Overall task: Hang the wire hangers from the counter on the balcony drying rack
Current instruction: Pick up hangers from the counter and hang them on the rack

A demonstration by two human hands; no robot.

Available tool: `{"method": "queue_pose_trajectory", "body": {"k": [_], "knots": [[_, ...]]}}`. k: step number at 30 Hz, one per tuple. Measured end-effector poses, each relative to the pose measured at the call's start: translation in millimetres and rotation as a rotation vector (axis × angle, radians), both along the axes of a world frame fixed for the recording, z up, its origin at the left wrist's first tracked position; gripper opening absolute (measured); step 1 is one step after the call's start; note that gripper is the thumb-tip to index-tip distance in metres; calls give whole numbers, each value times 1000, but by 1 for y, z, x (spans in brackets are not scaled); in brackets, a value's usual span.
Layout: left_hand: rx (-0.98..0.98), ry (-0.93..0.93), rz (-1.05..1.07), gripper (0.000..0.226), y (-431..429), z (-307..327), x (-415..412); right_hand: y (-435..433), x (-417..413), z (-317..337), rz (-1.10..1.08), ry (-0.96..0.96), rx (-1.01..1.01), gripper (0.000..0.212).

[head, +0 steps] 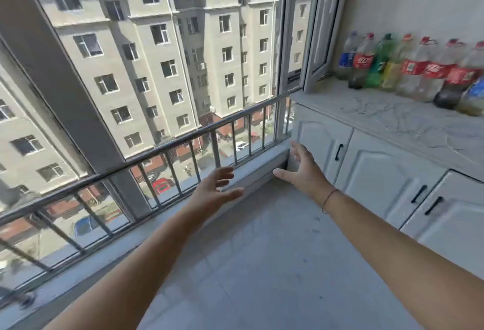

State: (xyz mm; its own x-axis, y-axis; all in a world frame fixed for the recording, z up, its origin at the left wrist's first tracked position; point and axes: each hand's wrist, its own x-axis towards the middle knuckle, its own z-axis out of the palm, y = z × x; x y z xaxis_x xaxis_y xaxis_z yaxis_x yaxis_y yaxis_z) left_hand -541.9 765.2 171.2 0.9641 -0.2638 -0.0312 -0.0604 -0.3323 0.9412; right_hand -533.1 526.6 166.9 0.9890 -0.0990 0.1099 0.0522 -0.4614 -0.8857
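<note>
Thin wire hangers (366,108) lie flat on the marbled counter (408,130) at the right, faint against its pattern. My left hand (217,190) reaches forward over the floor near the window sill, fingers apart and empty. My right hand (303,169) is stretched out below the counter's left end, in front of the white cabinet doors, fingers spread and holding nothing. No drying rack shows in this view.
A row of several plastic soda bottles (408,67) stands along the wall at the back of the counter. An opened window sash (322,23) leans in above the counter's left end. A metal railing (162,151) runs along the glazed window. Pale tiled floor (262,264) lies below.
</note>
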Motion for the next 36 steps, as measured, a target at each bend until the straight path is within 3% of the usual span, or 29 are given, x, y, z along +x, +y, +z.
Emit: {"method": "queue_pose_trajectory", "body": {"k": [9, 17, 23, 36], "knots": [[27, 34, -233, 54, -168, -11, 93, -171, 6, -16, -428, 9, 87, 64], [-13, 61, -404, 53, -318, -20, 197, -303, 51, -20, -681, 22, 177, 45], [13, 71, -465, 47, -414, -17, 267, -381, 95, -14, -807, 0, 218, 25], [23, 165, -430, 43, -572, -55, 388, -524, 210, -53, -793, 74, 311, 22]]}}
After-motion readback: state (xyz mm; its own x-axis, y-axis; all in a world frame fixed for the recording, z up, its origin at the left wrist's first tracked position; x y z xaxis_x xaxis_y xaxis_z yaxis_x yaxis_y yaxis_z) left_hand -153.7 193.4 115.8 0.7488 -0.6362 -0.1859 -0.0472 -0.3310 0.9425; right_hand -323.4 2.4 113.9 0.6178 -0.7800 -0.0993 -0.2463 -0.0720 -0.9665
